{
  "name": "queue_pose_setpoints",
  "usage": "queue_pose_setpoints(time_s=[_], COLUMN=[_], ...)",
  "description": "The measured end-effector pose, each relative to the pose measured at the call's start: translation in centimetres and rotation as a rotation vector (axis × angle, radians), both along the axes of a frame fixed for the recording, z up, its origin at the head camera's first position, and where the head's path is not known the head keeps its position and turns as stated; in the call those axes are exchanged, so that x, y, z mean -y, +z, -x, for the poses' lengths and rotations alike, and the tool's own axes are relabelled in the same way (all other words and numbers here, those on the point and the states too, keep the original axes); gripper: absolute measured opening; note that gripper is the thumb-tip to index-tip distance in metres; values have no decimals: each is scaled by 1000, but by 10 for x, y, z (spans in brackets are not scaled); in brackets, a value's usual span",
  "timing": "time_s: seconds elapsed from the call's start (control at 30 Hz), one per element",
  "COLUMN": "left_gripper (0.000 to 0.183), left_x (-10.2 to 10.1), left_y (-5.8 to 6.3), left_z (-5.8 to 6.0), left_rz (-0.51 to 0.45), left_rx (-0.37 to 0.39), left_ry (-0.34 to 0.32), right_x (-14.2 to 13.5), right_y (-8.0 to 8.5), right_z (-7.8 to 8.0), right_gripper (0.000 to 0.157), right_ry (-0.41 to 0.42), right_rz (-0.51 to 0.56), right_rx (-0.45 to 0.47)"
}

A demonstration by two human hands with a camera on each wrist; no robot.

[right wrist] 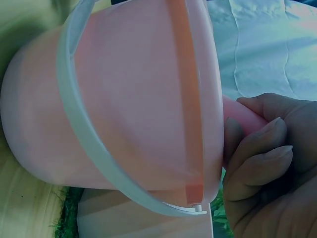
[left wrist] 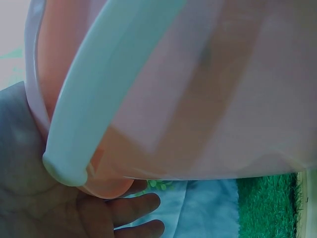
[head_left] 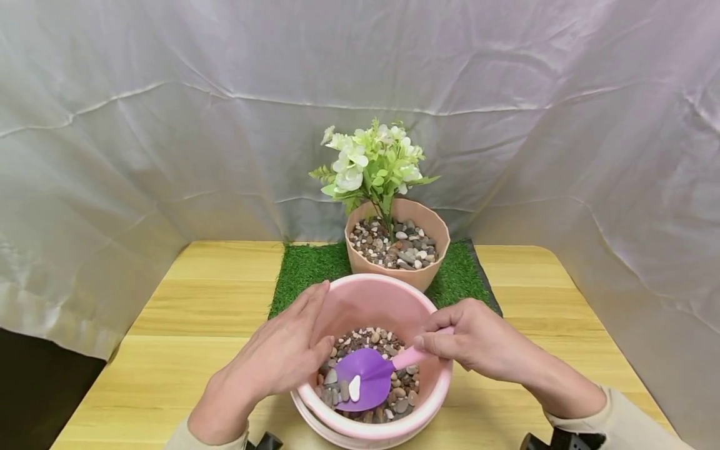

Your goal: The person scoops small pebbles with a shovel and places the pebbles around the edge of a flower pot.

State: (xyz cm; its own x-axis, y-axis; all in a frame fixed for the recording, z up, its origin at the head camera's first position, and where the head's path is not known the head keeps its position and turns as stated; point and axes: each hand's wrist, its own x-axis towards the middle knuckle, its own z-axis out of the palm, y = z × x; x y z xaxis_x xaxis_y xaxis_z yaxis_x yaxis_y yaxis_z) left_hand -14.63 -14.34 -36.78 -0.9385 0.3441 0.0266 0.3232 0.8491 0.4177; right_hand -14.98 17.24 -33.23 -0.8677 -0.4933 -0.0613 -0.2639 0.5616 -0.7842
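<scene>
A pink bucket [head_left: 375,430] with a white handle [right wrist: 99,144] stands near the front of the table, pebbles [head_left: 400,390] covering its bottom. My right hand [head_left: 478,340] grips the pink handle of a small shovel [head_left: 374,387] at the bucket's right rim. Its purple blade is down on the pebbles, with a white stone [head_left: 354,388] and a few grey ones on its left part. My left hand [head_left: 275,350] rests on the left rim, fingers fairly straight, thumb reaching over the inside. In the left wrist view its palm lies beside the handle's joint.
Behind the bucket, a peach flowerpot [head_left: 433,231] holds pebbles and a plant with white flowers [head_left: 374,162]. It stands on a green turf mat [head_left: 309,269]. Wooden table [head_left: 185,325] extends on both sides, with a pale curtain [head_left: 225,144] around the back and sides.
</scene>
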Motion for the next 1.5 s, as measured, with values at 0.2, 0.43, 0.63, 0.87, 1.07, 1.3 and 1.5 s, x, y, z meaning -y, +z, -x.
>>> queue_pose_setpoints(time_s=[0.2,0.43,0.63,0.87,1.07,1.3,1.5], left_gripper=[90,90,90,90,91,90,90], left_x=[0,1,1,1,0,0,-1], left_y=[-1,-1,-1,0,0,1,0], left_z=[0,0,0,0,-1,-1,-1], left_rz=[1,3,0,4,5,-1,-2], left_rx=[-6,-9,-5,-1,11,3,-7], left_ry=[-2,-4,-10,-8,-3,-1,-2], right_x=[-1,-5,-13,-24,-32,-44,-63], right_y=[-1,-3,-3,-3,1,9,18], right_z=[0,4,6,10,12,13,21], right_gripper=[10,9,10,12,14,17,21], right_ry=[4,-5,-12,-32,-84,-143,-241], right_rz=[12,42,79,115,145,215,225], right_rx=[-18,-16,10,42,77,93,57])
